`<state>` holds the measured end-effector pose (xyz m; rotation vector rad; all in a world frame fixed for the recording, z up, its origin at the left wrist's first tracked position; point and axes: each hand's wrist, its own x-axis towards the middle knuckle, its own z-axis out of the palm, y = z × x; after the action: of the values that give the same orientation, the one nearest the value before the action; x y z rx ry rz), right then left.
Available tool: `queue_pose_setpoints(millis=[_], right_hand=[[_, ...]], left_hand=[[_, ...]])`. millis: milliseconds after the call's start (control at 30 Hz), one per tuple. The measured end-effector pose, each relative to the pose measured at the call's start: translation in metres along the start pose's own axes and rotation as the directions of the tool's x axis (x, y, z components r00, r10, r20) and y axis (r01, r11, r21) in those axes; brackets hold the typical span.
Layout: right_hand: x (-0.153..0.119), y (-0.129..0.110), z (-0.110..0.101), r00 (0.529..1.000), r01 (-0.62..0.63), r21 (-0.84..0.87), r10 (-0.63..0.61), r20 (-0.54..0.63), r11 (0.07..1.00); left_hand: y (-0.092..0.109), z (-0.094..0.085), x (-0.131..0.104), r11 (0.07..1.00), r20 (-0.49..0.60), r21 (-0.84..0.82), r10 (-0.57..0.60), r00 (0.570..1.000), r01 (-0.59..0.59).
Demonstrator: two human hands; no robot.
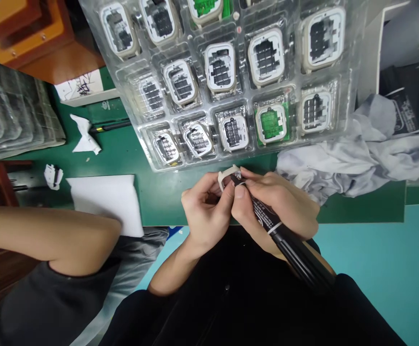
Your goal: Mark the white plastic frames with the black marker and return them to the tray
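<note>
A: Where is the small white frame (228, 177), and what holds it?

B: It sits just past the near edge of the green table (158, 192), at the middle of the view. The left hand (205, 211) pinches it from the left side, thumb and fingers closed on its rim. Its open face is turned up and toward the right hand.

A: State of the right hand?

B: The right hand (277, 209) is pressed around a black marker (285, 235), fingers closed on the barrel near the tip. The tip touches the inside of the frame.

A: How does the marker lie against the frame?

B: Its long axis runs from the near right, over the person's lap, up to the far left, ending at the frame. The frame lies to the left of and just beyond the right hand, touching the fingertips of both hands. Neither hand is clearly nearer; they meet at it.

A: What surrounds them?

B: Just beyond, a clear plastic tray (349, 72) holds rows of similar frames, most darkened inside, two showing green. A grey cloth (368, 158) lies to the right, a white foam sheet (104, 197) to the left. Another person's bare arm (50, 240) rests at the near left, well apart from the hands.
</note>
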<state>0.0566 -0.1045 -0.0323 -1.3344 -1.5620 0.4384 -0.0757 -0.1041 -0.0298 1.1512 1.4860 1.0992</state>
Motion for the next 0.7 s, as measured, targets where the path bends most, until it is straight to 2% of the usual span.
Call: queue_pose_setpoints(millis=[67,233,433,700], right_hand=[[0.006,-0.004,-0.004,0.990,0.073,-0.008,-0.073,-0.123,0.997],[0.010,-0.013,-0.017,1.000,0.009,0.051,-0.009,0.003,0.999],[0.007,-0.011,-0.022,0.998,-0.020,0.134,0.027,-0.051,0.991],[0.004,-0.003,-0.021,0.994,0.063,0.143,-0.049,-0.100,0.988]], left_hand=[[0.000,0.001,0.000,1.000,-0.001,-0.015,-0.002,1.000,0.002],[0.003,0.003,0.003,0.996,0.000,-0.087,-0.013,1.000,0.013],[0.004,0.005,0.007,0.990,0.018,-0.137,-0.024,1.000,0.027],[0.004,0.002,0.012,0.962,0.096,-0.249,-0.089,0.991,0.111]])
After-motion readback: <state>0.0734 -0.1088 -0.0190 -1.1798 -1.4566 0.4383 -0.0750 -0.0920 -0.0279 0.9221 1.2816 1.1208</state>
